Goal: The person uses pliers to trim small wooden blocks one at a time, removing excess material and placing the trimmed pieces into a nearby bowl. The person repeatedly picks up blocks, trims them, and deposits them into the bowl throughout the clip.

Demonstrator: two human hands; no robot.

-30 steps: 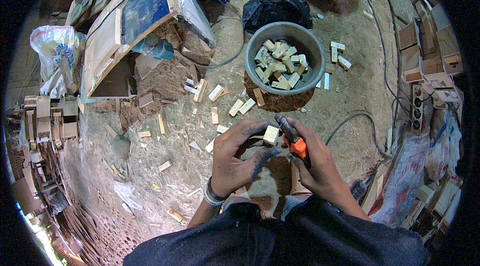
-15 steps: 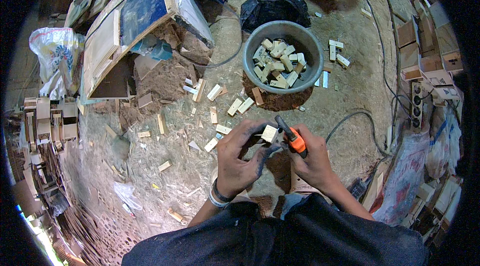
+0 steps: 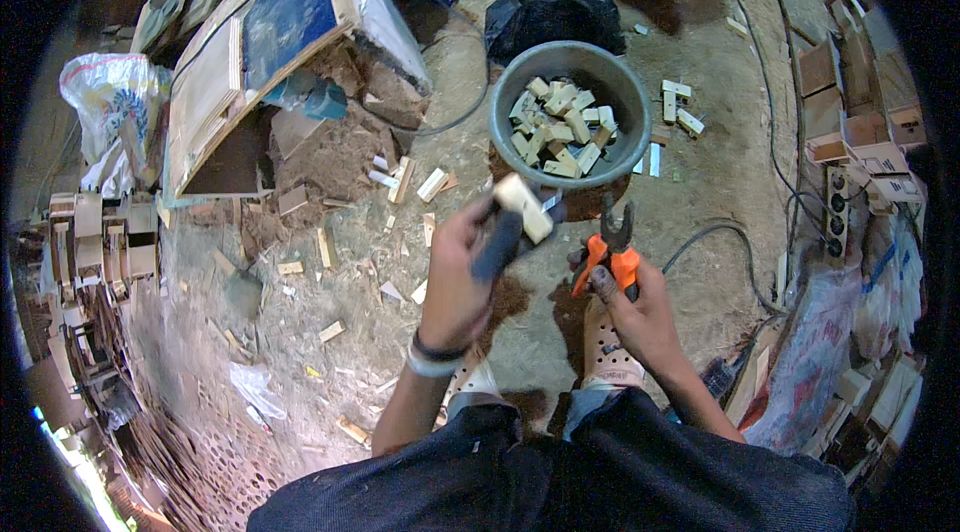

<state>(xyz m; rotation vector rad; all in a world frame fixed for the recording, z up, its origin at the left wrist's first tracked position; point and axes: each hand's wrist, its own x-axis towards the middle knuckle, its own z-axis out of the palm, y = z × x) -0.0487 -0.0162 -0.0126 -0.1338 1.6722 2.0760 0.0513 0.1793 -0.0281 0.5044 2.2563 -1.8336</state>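
Note:
A small pale wooden block (image 3: 525, 207) is gripped in the fingers of my left hand (image 3: 462, 277), which is smeared by motion, just in front of the grey basin (image 3: 638, 112). The dark fingertips hide part of the block. Orange-handled pliers (image 3: 612, 252) are in my right hand (image 3: 645, 317), their jaws pointing away from me and parted, with nothing visible between them. Inside the basin lies a heap of similar wooden blocks (image 3: 562, 130).
A black plastic bag (image 3: 552, 20) sits behind the basin. Loose blocks (image 3: 432, 184) and scraps litter the floor. At the left stands a blue-painted board structure (image 3: 290, 27) over sawdust. A cable runs toward a power strip (image 3: 838, 212) on the right.
My hands have moved apart. The left has gone forward toward the basin with the block, now clear of the pliers. In my right hand the pliers have turned upright, and their jaws show parted.

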